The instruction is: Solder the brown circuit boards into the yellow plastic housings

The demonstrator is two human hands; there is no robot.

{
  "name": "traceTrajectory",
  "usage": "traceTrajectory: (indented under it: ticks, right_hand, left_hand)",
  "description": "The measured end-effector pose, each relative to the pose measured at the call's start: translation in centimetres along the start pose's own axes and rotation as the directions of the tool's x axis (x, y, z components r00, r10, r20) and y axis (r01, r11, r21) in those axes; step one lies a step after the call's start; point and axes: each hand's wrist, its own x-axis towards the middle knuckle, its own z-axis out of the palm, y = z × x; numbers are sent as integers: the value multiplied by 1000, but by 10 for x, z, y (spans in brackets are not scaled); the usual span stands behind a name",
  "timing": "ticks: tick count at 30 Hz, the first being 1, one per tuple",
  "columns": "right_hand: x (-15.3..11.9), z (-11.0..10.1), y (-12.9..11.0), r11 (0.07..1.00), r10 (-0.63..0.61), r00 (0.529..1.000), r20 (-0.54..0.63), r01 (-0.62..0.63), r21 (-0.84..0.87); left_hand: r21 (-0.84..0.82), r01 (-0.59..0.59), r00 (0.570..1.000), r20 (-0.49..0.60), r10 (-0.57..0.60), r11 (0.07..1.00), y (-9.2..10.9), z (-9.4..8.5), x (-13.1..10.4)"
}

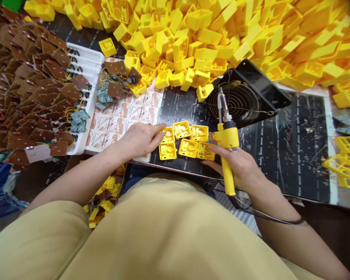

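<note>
Brown circuit boards (43, 81) crowd the left of the frame, some resting over a white tray (96, 62). Nearer the centre, the left hand (141, 138) reaches in with thumb and forefinger slightly parted, touching the outer edge of a small block of six open yellow cases (188, 148) on the dark worktop (176, 103), with no closed grip showing. A light, level push there would probably square the rows best (the upper middle case sits a little askew), since a hard shove could ride one shallow rim over its neighbour. At right of centre, the right hand (236, 163) is closed around a yellow soldering iron (227, 138), while its free fingers spread beside the block's right end; whether they press on the last case cannot be told. The metal tip points up, in front of a black fan (251, 93), and is best kept that way, clear of plastic and of the other hand. Across the top, from centre to right, loose yellow housings (204, 35) lie heaped.
</note>
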Motion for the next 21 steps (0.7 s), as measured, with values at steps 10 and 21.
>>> traceTrajectory:
  ticks: [10,21]
  right_hand:
    - [37,22,14,990,-103,992,-70,109,89]
    - [41,20,-2,996,-60,980,-188,71,56]
  left_hand:
    - [44,-327,929,-166,329,944,33,39,4]
    - [141,-200,958,-181,224,970,-37,-30,34]
